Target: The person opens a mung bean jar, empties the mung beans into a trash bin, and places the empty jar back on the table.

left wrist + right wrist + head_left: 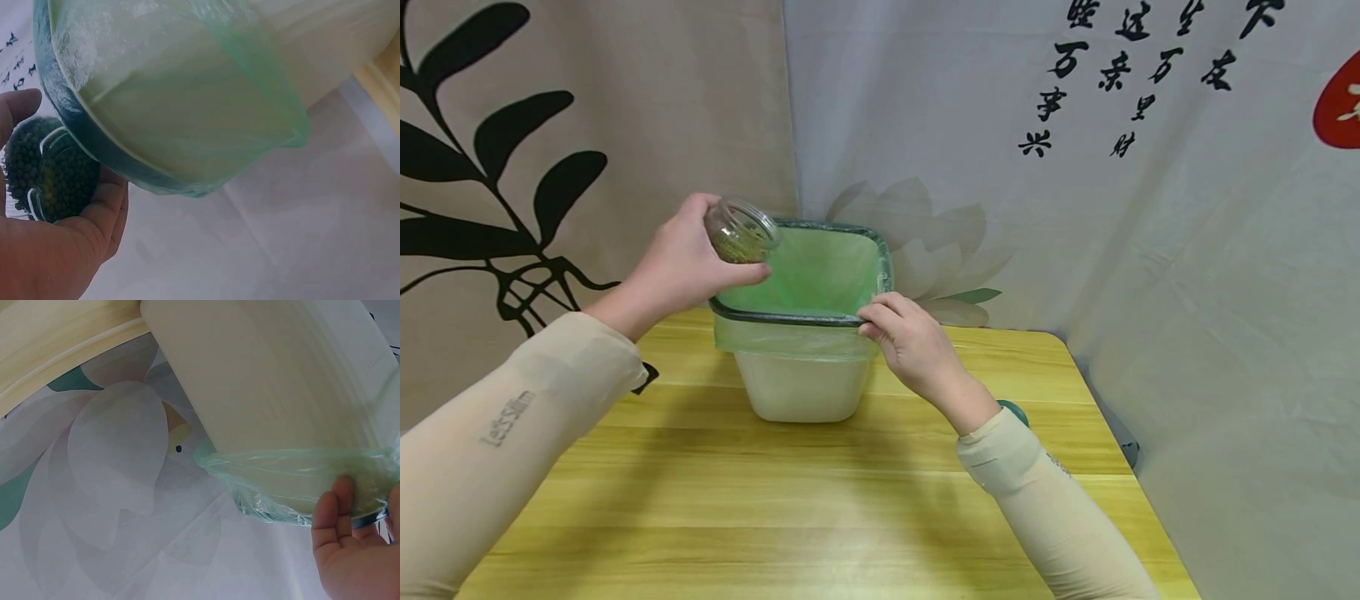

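Observation:
My left hand [681, 254] grips a clear glass jar [737, 232], tilted on its side with its mouth toward the bin's opening. Small round green beans [62, 175] lie inside the jar, seen in the left wrist view. A cream-white trash bin [801, 387] with a dark rim stands upright on the table, lined with a thin green plastic bag [820, 267] folded over that rim. At the bin's front right corner my right hand [917, 346] pinches the rim and bag; the right wrist view shows its fingers over the bag's folded edge [281, 478].
The bin stands near the back of a yellow wood-grain table [775, 500]. Behind it hangs a pale cloth [925, 100] with printed leaves, a lotus and characters. A dark green rounded object [1015, 412] shows partly behind my right sleeve.

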`<state>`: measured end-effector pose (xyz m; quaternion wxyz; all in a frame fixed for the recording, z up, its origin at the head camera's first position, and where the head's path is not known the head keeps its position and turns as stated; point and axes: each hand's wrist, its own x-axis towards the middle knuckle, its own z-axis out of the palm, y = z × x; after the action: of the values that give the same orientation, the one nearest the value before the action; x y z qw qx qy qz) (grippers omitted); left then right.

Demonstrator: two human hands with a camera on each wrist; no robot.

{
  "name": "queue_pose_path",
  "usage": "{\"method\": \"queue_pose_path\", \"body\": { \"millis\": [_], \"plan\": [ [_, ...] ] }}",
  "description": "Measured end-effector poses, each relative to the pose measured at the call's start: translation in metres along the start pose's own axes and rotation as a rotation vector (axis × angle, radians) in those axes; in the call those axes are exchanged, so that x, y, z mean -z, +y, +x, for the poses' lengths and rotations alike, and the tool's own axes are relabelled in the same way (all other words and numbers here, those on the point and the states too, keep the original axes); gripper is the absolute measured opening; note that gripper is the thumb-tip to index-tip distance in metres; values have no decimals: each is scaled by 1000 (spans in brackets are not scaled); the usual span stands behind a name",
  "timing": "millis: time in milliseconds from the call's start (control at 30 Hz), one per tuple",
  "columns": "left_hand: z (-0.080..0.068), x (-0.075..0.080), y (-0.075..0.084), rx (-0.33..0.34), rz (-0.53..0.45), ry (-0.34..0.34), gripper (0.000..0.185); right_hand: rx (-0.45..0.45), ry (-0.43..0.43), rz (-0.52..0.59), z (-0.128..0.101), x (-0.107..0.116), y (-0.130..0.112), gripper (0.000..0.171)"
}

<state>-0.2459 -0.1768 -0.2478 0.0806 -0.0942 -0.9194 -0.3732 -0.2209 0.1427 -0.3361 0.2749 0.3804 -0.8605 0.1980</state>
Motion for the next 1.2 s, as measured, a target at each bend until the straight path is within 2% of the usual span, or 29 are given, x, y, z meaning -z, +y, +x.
{"method": "queue_pose_path", "body": {
  "millis": [400, 667, 1200],
  "plan": [
    [5, 1, 8, -45, 78, 1, 104, -1, -9, 3, 1, 0, -1, 21],
    [8, 2, 7, -55, 96, -20, 110, 1, -4, 5, 1, 1, -1, 21],
    [15, -2, 8, -96, 113, 6, 107, -4, -10, 14, 0, 1, -1, 20]
  ]
}}
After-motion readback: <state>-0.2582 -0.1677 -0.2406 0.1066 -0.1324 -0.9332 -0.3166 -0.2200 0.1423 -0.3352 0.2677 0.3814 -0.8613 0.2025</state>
